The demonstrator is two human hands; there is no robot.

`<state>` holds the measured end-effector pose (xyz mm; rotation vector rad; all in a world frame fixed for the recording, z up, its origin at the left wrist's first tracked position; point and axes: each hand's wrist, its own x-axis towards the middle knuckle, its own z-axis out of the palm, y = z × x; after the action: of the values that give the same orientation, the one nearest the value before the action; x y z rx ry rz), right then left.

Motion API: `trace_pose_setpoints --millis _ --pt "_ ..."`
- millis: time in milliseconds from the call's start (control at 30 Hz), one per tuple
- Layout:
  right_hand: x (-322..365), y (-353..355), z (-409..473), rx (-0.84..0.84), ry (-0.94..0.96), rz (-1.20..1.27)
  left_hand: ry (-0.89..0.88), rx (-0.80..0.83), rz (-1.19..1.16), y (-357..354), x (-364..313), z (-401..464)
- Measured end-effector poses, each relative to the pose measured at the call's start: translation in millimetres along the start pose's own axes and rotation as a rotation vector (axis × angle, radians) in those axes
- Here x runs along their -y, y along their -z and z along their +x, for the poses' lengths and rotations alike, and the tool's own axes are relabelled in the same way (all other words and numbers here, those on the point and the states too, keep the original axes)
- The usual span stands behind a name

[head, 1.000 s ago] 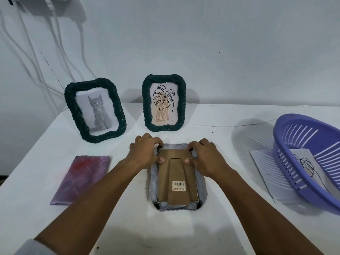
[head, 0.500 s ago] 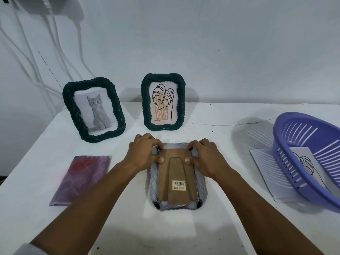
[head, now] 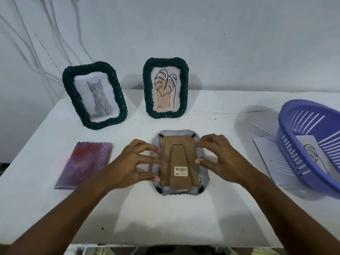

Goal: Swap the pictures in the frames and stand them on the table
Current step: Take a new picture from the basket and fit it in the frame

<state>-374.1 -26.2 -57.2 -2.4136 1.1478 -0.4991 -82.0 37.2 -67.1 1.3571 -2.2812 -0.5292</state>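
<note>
A plain pale wall [head: 220, 34] is filling the far side, with white cables [head: 27, 43] trailing down its left part. A white table [head: 165, 218] is stretching from near to far, light is casting soft shadows across it, and a dark crack [head: 239, 112] is running along its far right.

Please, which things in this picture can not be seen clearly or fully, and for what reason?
All from the head view:
- Grey frame: lies face down, so its picture, if any, is hidden.
- Barcode label: print too small to read.
- Purple basket: cut off by the right edge.
- Line drawing sheet in the basket: partly hidden behind its slatted wall.
- Left hand and right hand: whether the fingertips press the backing is unclear.
</note>
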Motion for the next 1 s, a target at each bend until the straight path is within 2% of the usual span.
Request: trace_pose_setpoints --millis 167,300,567,833,1000 --pt "-4 -6 -28 0.148 0.249 -0.109 -0.067 0.049 0.085 -7 -5 -18" --pt "-7 -8 -28 0.14 0.344 -0.187 -0.085 0.045 0.099 -11 -6 -19" --pt "-6 1 -21 0.194 0.458 -0.336 -0.114 -0.001 0.192 -12 -8 -13" --pt "-2 9 -5 0.33 0.562 -0.378 -0.145 0.027 0.308 -6 -14 -10" --pt "0 9 -6 0.295 0.621 -0.379 -0.167 0.005 0.3 -8 -16 -12"
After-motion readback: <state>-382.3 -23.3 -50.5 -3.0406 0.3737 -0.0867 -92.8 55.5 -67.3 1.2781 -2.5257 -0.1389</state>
